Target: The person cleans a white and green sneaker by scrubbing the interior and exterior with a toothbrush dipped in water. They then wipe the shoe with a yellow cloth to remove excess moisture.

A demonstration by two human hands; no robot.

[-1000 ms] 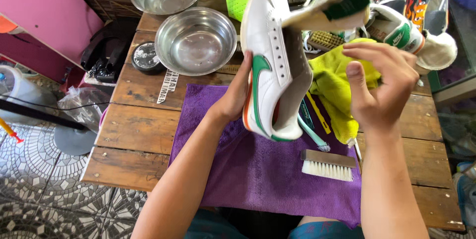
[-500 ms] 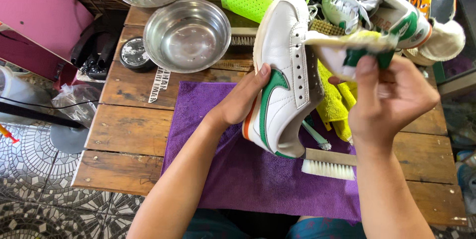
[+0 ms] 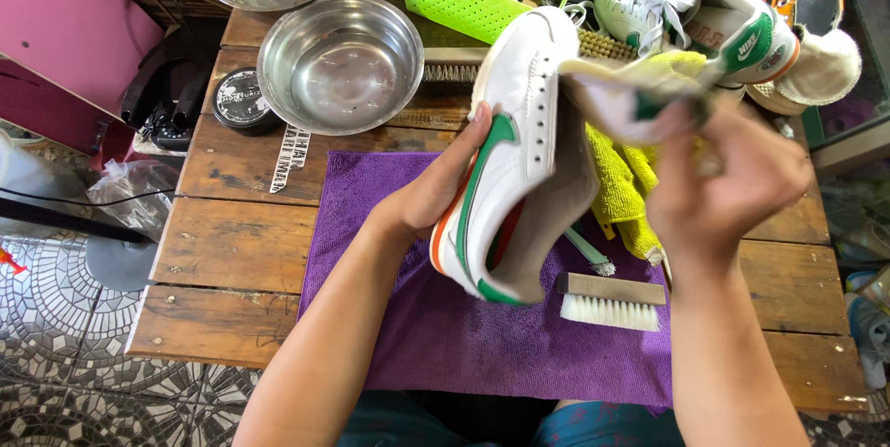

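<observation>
holding a white sneaker [image 3: 519,141] with a green stripe, the left hand [image 3: 436,192] wraps around its side at the middle, fingers closed on the upper, thumb side hidden behind it. the sneaker is lifted above a purple cloth [image 3: 417,317], its long axis running steeply up and away from the grip: toe pointing up toward the far side of the table, heel hanging below the hand, opening turned to the right. just right of the grip, the right hand [image 3: 723,187] is closed around a blurred pale brush [image 3: 630,99] whose head touches the shoe near the laces. below the heel lies a wooden brush [image 3: 610,300] with white bristles; a yellow rag [image 3: 626,192] sits behind the shoe, and a steel bowl [image 3: 339,62] stands up and left of the grip.
</observation>
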